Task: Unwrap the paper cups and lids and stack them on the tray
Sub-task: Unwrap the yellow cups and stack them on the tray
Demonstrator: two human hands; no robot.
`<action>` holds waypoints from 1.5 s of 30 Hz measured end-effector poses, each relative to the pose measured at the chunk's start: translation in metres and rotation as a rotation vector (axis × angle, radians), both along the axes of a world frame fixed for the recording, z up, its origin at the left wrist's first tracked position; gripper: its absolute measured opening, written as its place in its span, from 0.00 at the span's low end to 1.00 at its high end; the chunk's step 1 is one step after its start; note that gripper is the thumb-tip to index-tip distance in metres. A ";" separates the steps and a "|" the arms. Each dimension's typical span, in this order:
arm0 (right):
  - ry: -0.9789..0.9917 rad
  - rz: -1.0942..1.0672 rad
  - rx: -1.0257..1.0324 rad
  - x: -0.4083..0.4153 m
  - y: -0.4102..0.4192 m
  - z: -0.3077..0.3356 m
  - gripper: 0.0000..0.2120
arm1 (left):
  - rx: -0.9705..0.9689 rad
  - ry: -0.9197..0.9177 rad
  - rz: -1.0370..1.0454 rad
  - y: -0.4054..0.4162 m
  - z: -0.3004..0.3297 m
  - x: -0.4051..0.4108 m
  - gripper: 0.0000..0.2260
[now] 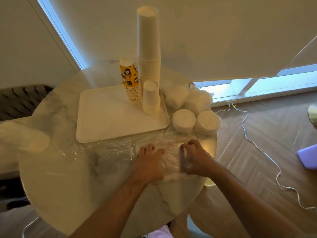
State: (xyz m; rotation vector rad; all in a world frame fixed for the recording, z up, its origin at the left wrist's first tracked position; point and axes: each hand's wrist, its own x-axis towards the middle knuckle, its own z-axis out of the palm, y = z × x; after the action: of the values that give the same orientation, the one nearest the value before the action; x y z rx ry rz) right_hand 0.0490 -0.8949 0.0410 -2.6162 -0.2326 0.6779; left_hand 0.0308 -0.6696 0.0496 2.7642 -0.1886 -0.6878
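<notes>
Three cup stacks stand upside down on the white tray, all crowded at its far right corner: tall white stack, yellow printed stack to its left, short white stack in front. Rest of tray is bare, w/ open room on its left and near side. Lid stacks sit off the tray, betw its right edge and the rim of the round marble table, close to that rim; some look still in clear wrap. Loose clear plastic wrap lies along the tray's near edge. Left hand lies spread, fingers straight, pressing on the wrap. Right hand is clenched on a bunch of the same wrap, near the table's right edge. Blurred wrapped cup sleeve at far left. White cable trails on the wood floor
</notes>
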 end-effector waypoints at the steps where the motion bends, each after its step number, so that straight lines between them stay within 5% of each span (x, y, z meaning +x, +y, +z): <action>1: 0.010 0.026 -0.003 0.002 -0.003 -0.001 0.46 | 0.009 0.032 -0.009 0.005 0.001 0.000 0.38; 20: 0.073 0.159 -0.046 0.016 -0.016 0.009 0.62 | 0.052 0.128 -0.110 0.040 0.004 0.000 0.51; 32: 0.114 0.180 -0.123 0.015 -0.010 0.025 0.58 | 0.110 0.120 -0.190 0.049 0.005 0.001 0.56; 37: 0.126 0.177 -0.156 0.019 -0.007 0.029 0.48 | 0.121 0.129 -0.198 0.049 0.009 -0.001 0.56; 45: 0.004 0.064 -0.129 0.024 0.010 0.043 0.40 | -0.123 0.086 -0.154 0.061 0.023 -0.001 0.47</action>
State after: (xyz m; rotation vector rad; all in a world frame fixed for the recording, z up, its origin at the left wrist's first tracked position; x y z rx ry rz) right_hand 0.0732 -0.8852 0.0836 -2.7396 -0.2808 0.7427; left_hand 0.0296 -0.6085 0.0730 2.6170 -0.4147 -0.8038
